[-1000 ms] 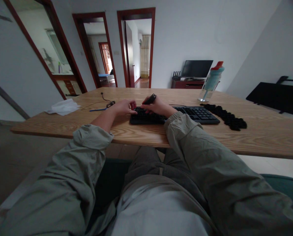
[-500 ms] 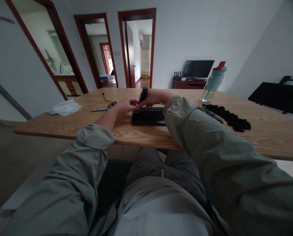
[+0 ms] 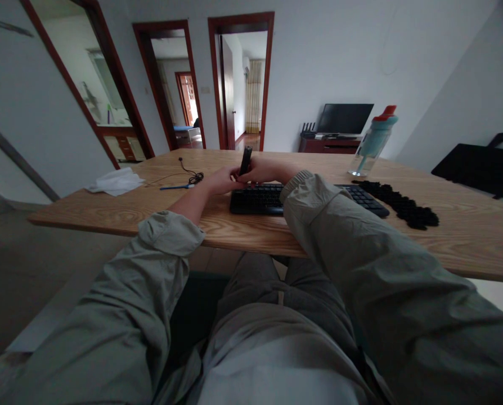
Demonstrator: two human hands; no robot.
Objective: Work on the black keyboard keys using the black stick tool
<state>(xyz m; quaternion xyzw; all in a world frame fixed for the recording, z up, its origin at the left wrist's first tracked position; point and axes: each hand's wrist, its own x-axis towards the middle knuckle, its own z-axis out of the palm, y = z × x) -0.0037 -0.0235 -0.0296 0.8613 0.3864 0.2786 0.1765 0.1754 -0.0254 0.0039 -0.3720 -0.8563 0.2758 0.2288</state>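
Seated at the bench (image 3: 108, 211), both hands meet above the black keyboard's (image 3: 260, 199) left end: right hand (image 3: 263, 169) fingers pinching a dark tool (image 3: 245, 160) upright, left hand (image 3: 220, 181) fingers pressed together steadying its base.

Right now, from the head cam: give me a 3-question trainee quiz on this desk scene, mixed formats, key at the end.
1. True or false: the right hand holds a dark tool roughly upright above the far left edge of the keyboard.
2. Multiple choice: what lies on the table just right of the keyboard? A) a row of loose black keycaps B) a mouse C) a notebook
3. Fill in: the water bottle has a ___ cap.

Key
1. True; the left hand meets it at the tool's base.
2. A
3. Red
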